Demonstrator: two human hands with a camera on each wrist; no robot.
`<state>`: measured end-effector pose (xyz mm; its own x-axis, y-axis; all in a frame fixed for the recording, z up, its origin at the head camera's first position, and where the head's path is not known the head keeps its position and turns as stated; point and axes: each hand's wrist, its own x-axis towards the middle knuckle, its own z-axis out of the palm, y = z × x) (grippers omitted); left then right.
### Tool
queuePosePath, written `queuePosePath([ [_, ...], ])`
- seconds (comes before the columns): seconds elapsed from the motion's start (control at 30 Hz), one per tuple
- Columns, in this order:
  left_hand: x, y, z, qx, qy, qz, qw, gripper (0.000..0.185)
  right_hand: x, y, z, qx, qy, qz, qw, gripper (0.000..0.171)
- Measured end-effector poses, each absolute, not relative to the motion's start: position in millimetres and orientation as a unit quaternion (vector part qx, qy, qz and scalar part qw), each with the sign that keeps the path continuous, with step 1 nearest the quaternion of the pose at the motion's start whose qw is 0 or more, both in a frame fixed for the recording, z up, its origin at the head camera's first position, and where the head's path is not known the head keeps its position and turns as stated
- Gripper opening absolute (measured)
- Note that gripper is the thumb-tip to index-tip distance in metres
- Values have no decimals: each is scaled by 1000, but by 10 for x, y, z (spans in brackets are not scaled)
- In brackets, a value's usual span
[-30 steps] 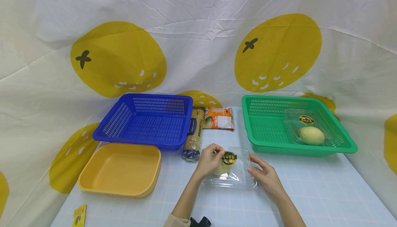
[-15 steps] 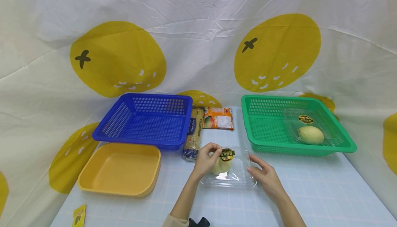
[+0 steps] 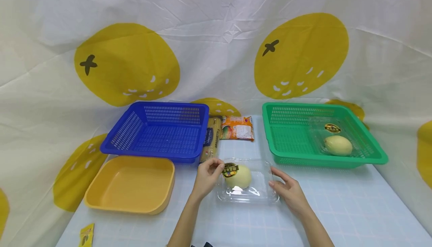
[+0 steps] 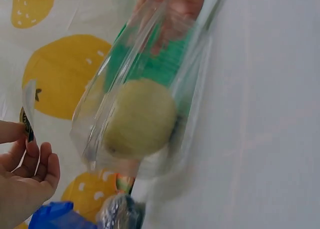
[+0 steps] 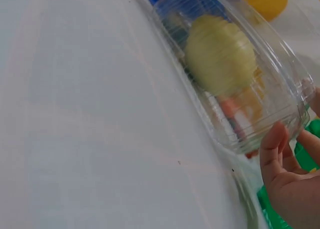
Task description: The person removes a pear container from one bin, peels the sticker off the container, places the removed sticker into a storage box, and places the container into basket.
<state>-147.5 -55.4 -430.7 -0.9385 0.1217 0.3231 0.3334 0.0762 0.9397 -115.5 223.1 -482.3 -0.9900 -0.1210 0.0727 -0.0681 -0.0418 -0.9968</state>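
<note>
- Clear plastic clamshell [image 3: 248,182] lies on the white table [image 3: 337,209], in front of the gap between blue basket [image 3: 158,131] and green basket [image 3: 320,136]; a pale yellow fruit [image 3: 239,176] sits inside.
- Left hand [image 3: 206,175] pinches a round dark sticker [image 3: 230,170] between thumb and fingertips at the clamshell's left top edge.
- Right hand [image 3: 291,191] has loosely bent fingers resting against the clamshell's right end, steadying it.
- Yellow tray [image 3: 129,184] sits to the left.
</note>
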Motion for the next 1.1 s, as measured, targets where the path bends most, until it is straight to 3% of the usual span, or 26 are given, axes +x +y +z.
queuePosePath([
  [0.67,-1197,-1940,-4160,24,-809,-552,202,12,-1170,2240,-4815,-53,701,-711,30,58],
  [0.87,-1161,-2332,-4140,78,-849,-485,195,16,-1166,2243,-4812,-54,699,-712,33,58],
  [1.1,-1151,-2681,-4166,98,-892,-417,144,20,-1159,2240,-4779,-55,705,-706,36,57],
])
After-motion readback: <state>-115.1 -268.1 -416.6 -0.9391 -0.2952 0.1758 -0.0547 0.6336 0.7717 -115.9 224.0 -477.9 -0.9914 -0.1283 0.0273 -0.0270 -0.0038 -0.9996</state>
